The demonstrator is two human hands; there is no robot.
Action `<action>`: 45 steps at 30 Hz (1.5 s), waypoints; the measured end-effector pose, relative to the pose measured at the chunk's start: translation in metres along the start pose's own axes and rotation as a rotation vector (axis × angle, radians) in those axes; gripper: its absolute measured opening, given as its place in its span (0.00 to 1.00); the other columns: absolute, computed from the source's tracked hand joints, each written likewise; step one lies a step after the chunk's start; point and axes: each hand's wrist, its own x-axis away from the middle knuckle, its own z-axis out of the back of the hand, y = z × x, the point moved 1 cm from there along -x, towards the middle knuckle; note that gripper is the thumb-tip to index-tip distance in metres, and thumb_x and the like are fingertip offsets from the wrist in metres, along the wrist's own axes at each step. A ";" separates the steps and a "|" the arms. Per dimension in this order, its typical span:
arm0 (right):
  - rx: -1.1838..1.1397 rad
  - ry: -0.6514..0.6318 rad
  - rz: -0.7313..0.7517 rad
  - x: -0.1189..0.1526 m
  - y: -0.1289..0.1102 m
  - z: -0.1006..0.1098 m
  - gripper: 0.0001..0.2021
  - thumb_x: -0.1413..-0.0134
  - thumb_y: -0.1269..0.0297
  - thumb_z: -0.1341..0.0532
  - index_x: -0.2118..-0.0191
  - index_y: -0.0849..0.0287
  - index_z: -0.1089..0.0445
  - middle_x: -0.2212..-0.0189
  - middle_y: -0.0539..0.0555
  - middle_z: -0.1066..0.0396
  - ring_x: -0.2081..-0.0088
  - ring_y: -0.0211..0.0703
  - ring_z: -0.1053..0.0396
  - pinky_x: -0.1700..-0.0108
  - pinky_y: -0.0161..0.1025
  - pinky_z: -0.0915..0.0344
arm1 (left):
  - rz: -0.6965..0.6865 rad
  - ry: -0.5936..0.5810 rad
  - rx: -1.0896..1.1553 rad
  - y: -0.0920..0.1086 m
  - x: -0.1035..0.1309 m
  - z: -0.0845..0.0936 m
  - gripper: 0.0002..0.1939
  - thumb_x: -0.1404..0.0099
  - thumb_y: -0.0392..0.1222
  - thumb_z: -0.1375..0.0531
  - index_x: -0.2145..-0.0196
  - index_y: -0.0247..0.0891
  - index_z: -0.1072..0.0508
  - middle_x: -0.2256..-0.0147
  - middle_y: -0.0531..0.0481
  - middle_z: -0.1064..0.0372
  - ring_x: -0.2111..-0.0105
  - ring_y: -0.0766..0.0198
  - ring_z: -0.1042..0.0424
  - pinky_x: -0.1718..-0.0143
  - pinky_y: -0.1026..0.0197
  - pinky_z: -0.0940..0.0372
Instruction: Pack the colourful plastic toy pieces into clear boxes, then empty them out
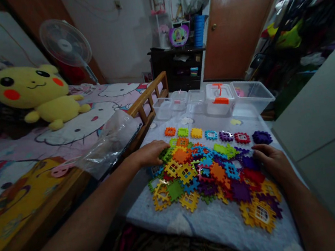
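Note:
A loose heap of colourful plastic interlocking building tiles, with toothed edges and some with window grids, covers the middle of the table. At the heap's left edge, my left hand (153, 152) rests by green tiles (166, 155), its thumb and fingers apart. On the right side, my right hand (272, 161) is beside purple tiles (250, 162), fingers loosely bent and apart, nothing visibly gripped. Behind the heap runs a row of single tiles: an orange tile (170, 131), a green tile (183, 132), a yellow tile (196, 133), a blue tile (211, 134), a purple tile (226, 136) and a red tile (242, 137). Stacked dark purple tiles (262, 137) end it.
Clear plastic boxes (163, 108) line the table's far edge, with a lidded box with orange latches (219, 97) and a larger open bin (254, 95). A wooden bed rail (146, 99) borders the left, with a plastic bag (108, 142). A white cabinet (333, 130) stands right.

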 end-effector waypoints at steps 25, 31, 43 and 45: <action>-0.030 0.015 0.001 0.002 -0.003 -0.001 0.23 0.57 0.46 0.38 0.60 0.59 0.22 0.65 0.56 0.20 0.65 0.51 0.25 0.61 0.43 0.31 | 0.334 0.249 0.033 -0.093 -0.074 -0.002 0.25 0.52 0.44 0.35 0.54 0.35 0.24 0.55 0.43 0.29 0.52 0.49 0.30 0.49 0.57 0.35; -0.020 0.023 -0.009 0.002 -0.006 0.000 0.22 0.57 0.47 0.38 0.61 0.58 0.22 0.66 0.56 0.20 0.65 0.52 0.24 0.61 0.44 0.30 | 0.318 0.180 0.054 -0.111 -0.089 -0.008 0.30 0.55 0.44 0.36 0.51 0.39 0.26 0.52 0.44 0.28 0.52 0.51 0.29 0.50 0.57 0.35; -0.016 0.029 0.034 0.001 0.000 0.000 0.21 0.55 0.46 0.38 0.61 0.57 0.22 0.67 0.55 0.20 0.65 0.52 0.24 0.61 0.44 0.31 | 0.262 0.136 0.065 -0.112 -0.095 -0.003 0.22 0.57 0.38 0.37 0.60 0.38 0.24 0.59 0.47 0.25 0.56 0.53 0.30 0.53 0.58 0.35; -0.026 0.021 0.022 0.001 0.001 -0.001 0.22 0.55 0.46 0.38 0.60 0.57 0.22 0.67 0.56 0.20 0.65 0.52 0.24 0.61 0.44 0.31 | 0.260 0.136 0.060 -0.110 -0.096 -0.001 0.21 0.55 0.37 0.37 0.60 0.35 0.25 0.59 0.45 0.25 0.57 0.54 0.30 0.53 0.58 0.36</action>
